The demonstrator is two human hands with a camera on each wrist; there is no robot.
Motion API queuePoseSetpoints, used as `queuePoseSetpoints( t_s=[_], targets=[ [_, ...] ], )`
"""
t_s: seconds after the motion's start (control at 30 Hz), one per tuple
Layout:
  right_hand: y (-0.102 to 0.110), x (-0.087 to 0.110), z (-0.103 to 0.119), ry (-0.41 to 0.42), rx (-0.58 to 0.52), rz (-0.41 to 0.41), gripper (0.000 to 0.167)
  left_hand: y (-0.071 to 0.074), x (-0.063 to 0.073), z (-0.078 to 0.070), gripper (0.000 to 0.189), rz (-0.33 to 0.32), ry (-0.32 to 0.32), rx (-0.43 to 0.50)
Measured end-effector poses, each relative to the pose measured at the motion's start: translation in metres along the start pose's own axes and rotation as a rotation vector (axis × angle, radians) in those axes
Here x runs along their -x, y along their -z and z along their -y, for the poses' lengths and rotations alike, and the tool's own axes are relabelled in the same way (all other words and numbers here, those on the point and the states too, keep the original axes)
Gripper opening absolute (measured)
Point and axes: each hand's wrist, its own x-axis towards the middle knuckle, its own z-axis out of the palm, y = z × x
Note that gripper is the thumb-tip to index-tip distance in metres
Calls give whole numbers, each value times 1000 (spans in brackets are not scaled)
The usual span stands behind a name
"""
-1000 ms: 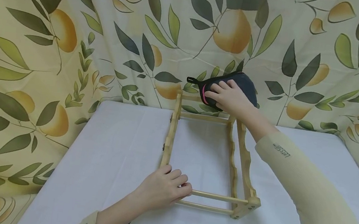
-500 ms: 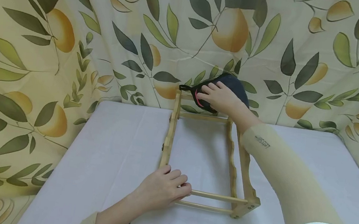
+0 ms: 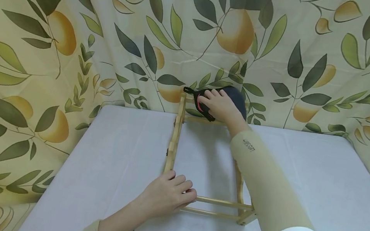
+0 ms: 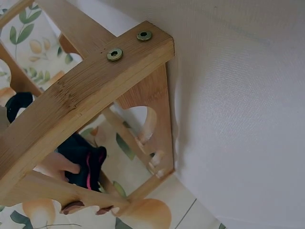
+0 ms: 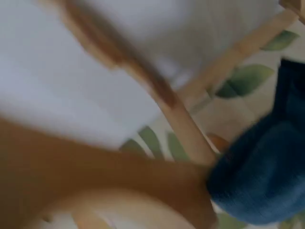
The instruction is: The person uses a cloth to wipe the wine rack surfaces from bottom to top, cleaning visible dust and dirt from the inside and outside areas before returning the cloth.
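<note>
A wooden rack (image 3: 175,141) with scalloped side rails and round crossbars stands on the table. My left hand (image 3: 169,193) grips its near left corner, fingers curled over the wood. In the left wrist view a bolted beam of the rack (image 4: 81,95) fills the foreground. At the far end, my right hand (image 3: 219,105) holds a dark navy, rounded fabric item (image 3: 238,98) with black edging, a pink strip and a small loop pointing left. This item overlaps the rack's far crossbars in the head view. The right wrist view shows its blue fabric (image 5: 259,174), partly blurred.
The rack stands on a white-covered table (image 3: 123,154). A curtain (image 3: 107,62) printed with fruit and leaves hangs behind the far edge and down the left side. My right forearm (image 3: 268,177) crosses over the rack's right rail.
My right hand has moved left and downward with the navy fabric item, which now sits lower against the rack's far bars. My left hand keeps its hold on the near corner.
</note>
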Motion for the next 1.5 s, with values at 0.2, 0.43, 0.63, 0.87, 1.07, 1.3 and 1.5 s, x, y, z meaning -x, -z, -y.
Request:
queuePoseSetpoints(
  t_s=[0.2,0.43,0.63,0.87,1.07,1.3,1.5],
  targets=[
    [-23,3,6,-83,-28,-85,38,-1,0,0,27,-6,2,1],
    [-36,9,6,-295,-94,-22,38,-1,-1,-1,30,-7,17,5],
    [-46,12,6,-372,-109,2,41,1,0,0,26,11,10,11],
    [-56,8,6,-413,-86,15,47,1,2,1,30,3,-2,13],
    [-65,8,9,-467,-85,6,52,0,2,2,29,-8,-13,9],
    [-65,5,9,-470,-90,-1,55,-2,1,0,26,-30,1,13],
    [-60,-1,9,-418,-50,30,58,-2,1,-2,30,-28,34,34]
  ],
)
